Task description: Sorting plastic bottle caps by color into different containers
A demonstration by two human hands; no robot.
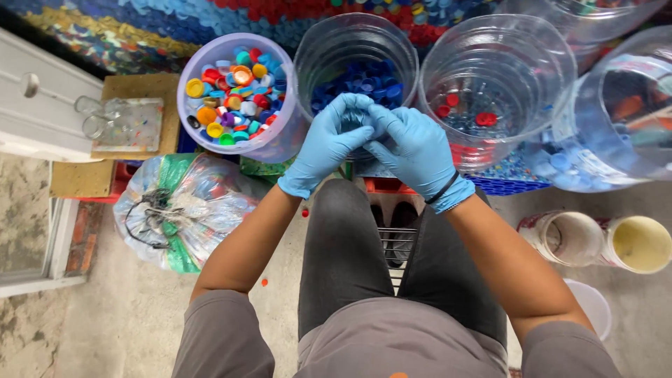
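Both my hands wear light blue gloves and meet in front of a clear plastic jar (318, 49) that holds blue bottle caps (364, 78). My left hand (327, 140) and my right hand (413, 147) press their fingertips together at the jar's near rim; whatever lies between the fingers is hidden. To the left stands a tub (273, 143) full of mixed coloured caps (234, 94). To the right, another clear jar (539, 49) has a few red caps (485, 119) at its bottom.
A tied plastic bag (189, 210) lies on the floor at left. A big clear jug (616, 126) sits at far right, two open cans (602, 241) below it. A wall of caps (126, 31) runs behind. My knees (350, 238) are below the hands.
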